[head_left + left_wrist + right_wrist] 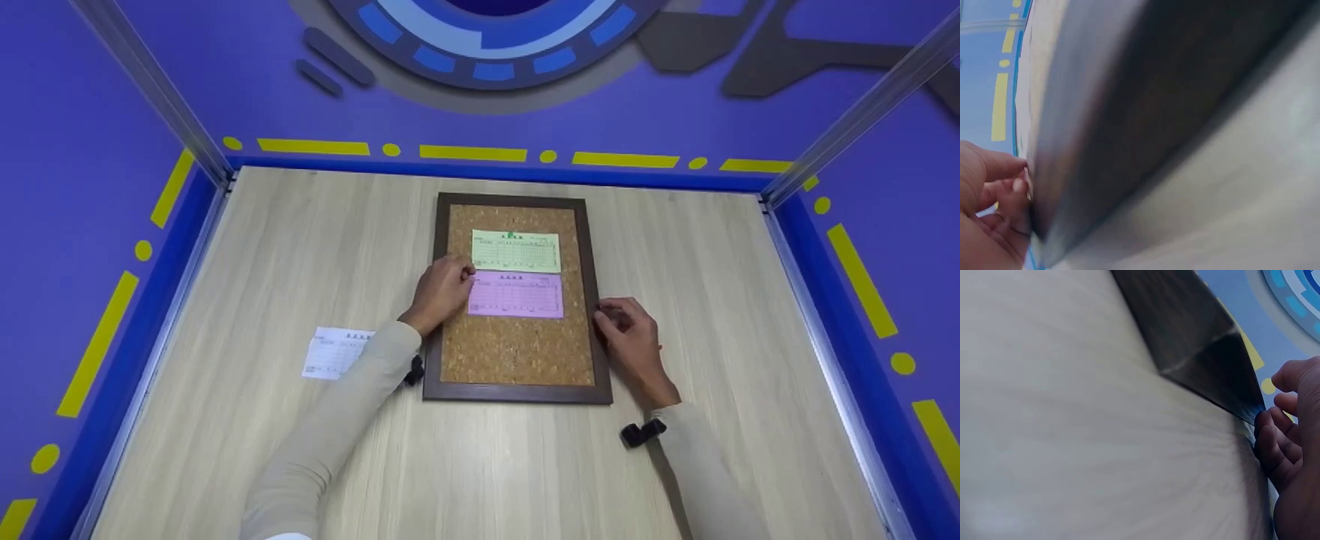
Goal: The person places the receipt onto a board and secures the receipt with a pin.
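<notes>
A green slip (516, 251) lies on the cork board (517, 352) with a green pin (511, 235) at its top edge. Directly below it is a pink slip (516, 295). My left hand (442, 291) reaches over the board's left side and pinches the pink slip's upper left corner; in the left wrist view, the thumb and fingers of this hand (994, 197) meet near the frame. My right hand (632, 334) rests at the dark frame's right edge (592, 300), fingers loosely bent; the right wrist view shows the hand (1292, 433) against the frame (1207, 365).
A white slip (334, 352) lies on the wooden table (300, 247) left of the board, partly hidden by my left sleeve. A small red thing (660, 346) shows just beside my right hand. Blue walls (480, 127) stand at the back and sides.
</notes>
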{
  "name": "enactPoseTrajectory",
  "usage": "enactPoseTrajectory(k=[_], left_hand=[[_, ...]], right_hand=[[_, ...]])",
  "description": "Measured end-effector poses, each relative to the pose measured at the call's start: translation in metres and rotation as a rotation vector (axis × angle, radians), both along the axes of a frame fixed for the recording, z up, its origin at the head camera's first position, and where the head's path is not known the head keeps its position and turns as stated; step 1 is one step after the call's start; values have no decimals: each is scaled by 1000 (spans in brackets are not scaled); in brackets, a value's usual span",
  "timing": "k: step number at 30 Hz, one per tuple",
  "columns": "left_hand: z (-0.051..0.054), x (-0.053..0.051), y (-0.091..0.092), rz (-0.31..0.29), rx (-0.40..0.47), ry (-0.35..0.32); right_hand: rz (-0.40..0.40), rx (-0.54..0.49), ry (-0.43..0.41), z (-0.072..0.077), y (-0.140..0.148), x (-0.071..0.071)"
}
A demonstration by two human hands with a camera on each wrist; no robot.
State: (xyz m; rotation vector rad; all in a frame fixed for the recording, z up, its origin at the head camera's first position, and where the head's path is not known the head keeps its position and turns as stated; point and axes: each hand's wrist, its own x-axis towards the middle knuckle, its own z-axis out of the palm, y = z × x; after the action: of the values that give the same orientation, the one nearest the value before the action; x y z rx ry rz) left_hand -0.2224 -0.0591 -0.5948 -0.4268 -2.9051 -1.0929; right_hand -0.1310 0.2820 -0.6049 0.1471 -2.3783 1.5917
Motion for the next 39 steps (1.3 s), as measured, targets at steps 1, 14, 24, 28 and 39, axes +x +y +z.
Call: enactPoseTrajectory(k=[1,14,24,28,39], left_hand=[[1,1,1,-1,-16,3],[6,4,1,-42,-195,106],[4,7,-2,9,-158,101],[2,9,-4,23,-121,86],[-7,14,-10,77,-69,23]], right_hand=[[1,-2,7,0,0,0],[0,13,-10,-7,5,-1],[-16,19,-71,-34,18,-10],[3,4,-75,-35,20,-10],[3,0,-62,-34,20,-9]])
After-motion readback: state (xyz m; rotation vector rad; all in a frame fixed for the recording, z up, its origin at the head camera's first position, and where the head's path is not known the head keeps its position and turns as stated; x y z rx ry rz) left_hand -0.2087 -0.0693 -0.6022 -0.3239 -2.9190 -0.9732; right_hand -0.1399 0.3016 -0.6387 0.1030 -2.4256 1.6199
